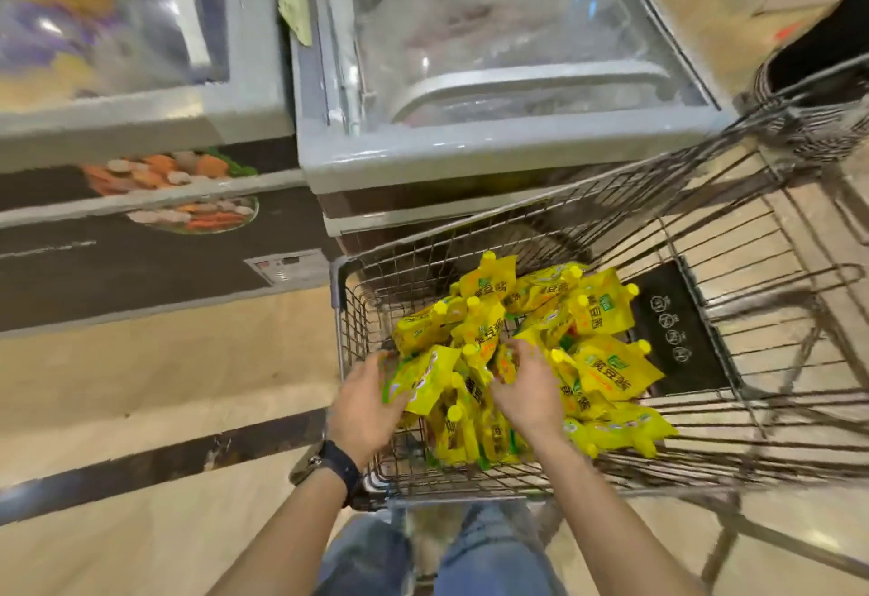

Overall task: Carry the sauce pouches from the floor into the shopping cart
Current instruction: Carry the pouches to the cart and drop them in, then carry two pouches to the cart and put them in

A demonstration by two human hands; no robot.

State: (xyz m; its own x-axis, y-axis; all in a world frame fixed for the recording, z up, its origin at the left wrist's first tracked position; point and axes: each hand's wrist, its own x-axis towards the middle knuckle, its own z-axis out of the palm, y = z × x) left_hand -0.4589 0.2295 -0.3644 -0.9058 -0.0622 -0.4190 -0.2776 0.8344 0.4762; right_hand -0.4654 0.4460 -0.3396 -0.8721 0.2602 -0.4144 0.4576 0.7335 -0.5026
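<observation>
Yellow sauce pouches (531, 351) with yellow caps and green print lie heaped in the near end of a wire shopping cart (733, 294), spread from its near left corner across to the black panel (677, 332) lying on the cart's bottom on the right. Both hands are over the near rim, down among the pile. The left hand (367, 407), with a dark watch (336, 466) on the wrist, has its fingers curled around the left side of a bunch of pouches, gripping them. The right hand (529, 388) presses against the other side of the same bunch, its fingers (522, 353) bent and closed on the pouches, so the bundle sits pinched between the two hands just above the heap. More pouches stand on edge under the hands, against the cart's near wall. Blue jeans (475, 553) show below the forearms. Just beyond the cart stands a grey chest freezer (470, 158) with a sliding glass lid; a second freezer (141, 120) with pictured food on its front sits to the left. The floor (155, 360) is beige tile with a dark stripe.
</observation>
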